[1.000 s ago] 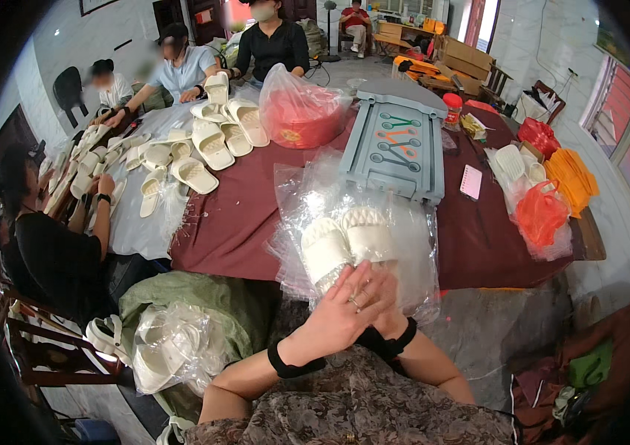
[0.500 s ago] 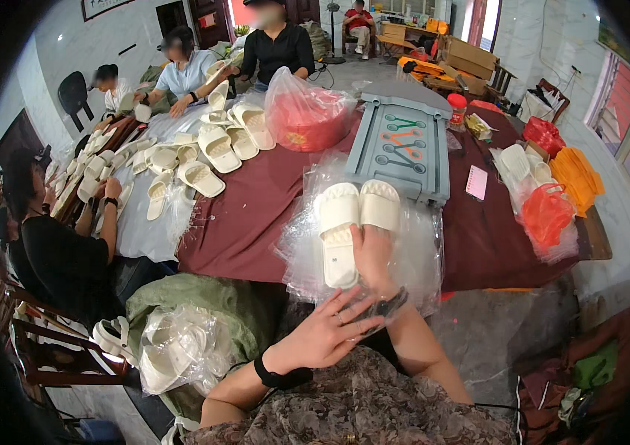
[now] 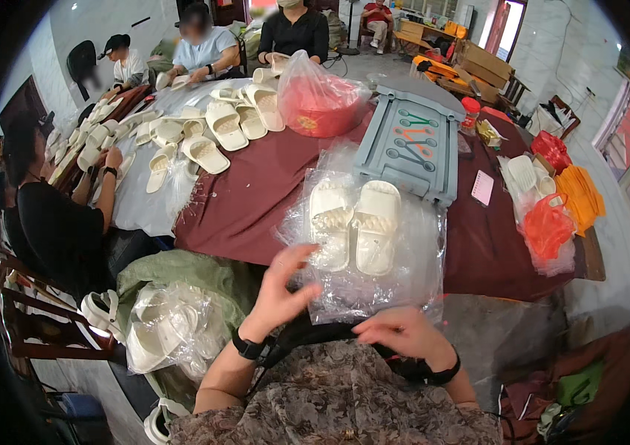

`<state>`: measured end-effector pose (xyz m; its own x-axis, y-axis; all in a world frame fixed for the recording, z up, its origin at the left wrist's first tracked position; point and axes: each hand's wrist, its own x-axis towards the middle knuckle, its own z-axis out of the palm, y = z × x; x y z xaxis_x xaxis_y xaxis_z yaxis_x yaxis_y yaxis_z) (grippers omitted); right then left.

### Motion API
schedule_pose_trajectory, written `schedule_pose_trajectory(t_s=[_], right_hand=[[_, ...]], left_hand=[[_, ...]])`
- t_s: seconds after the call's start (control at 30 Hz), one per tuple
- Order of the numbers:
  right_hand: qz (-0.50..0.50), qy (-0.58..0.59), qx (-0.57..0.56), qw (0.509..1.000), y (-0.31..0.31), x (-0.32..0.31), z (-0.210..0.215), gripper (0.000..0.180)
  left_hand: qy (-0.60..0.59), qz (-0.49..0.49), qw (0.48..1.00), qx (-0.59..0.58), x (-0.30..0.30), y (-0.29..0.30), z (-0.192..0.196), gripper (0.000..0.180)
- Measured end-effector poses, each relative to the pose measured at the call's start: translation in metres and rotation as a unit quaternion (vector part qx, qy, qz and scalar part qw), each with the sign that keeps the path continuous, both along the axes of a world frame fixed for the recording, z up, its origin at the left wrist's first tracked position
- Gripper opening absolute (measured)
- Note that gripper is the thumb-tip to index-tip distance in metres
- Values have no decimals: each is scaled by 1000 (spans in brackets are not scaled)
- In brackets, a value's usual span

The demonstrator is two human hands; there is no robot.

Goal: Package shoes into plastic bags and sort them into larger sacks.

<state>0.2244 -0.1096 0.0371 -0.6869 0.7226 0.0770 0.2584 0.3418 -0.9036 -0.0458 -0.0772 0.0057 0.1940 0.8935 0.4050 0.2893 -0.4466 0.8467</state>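
A pair of cream slippers (image 3: 376, 241) lies side by side inside a clear plastic bag (image 3: 344, 297), on top of a stack of similar bags. Beside the lower left corner of the bagged pair is my left hand (image 3: 281, 289), its thumb and fingers spread with nothing gripped. My right hand (image 3: 400, 330) hovers at the bag's near edge, fingers loosely bent and pointing left. No held object shows in it; part of its fingers is turned from view.
A grey plastic case (image 3: 410, 141) stands beyond the bags, near a red basin in clear plastic (image 3: 322, 111). Loose slippers (image 3: 207, 154) cover the table's left. Bagged slippers (image 3: 163, 334) sit on a green sack at my left. Several people sit around the table.
My right hand has come out of the bag and drawn back toward me. The slippers now lie fully inside the bag. My left hand has moved up and left.
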Motion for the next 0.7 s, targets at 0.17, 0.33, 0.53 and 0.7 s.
schedule_pose_trajectory(t_s=[0.17,0.33,0.53,0.7], right_hand=[[-390,322,-49,862,34,45,-10,21],[-465,335,-76,816,79,57,-45,30],[-411,-4,-39,911,83,6,-91,82],[-353,143,-117,917,85,-7,-109,76]], left_hand=[[-63,156,976,-135,3,23,-43,62],[-171,45,938,-297,19,23,-51,75],[-168,22,950,-263,39,16,-63,68],[-178,-15,952,-247,57,6,-68,57]])
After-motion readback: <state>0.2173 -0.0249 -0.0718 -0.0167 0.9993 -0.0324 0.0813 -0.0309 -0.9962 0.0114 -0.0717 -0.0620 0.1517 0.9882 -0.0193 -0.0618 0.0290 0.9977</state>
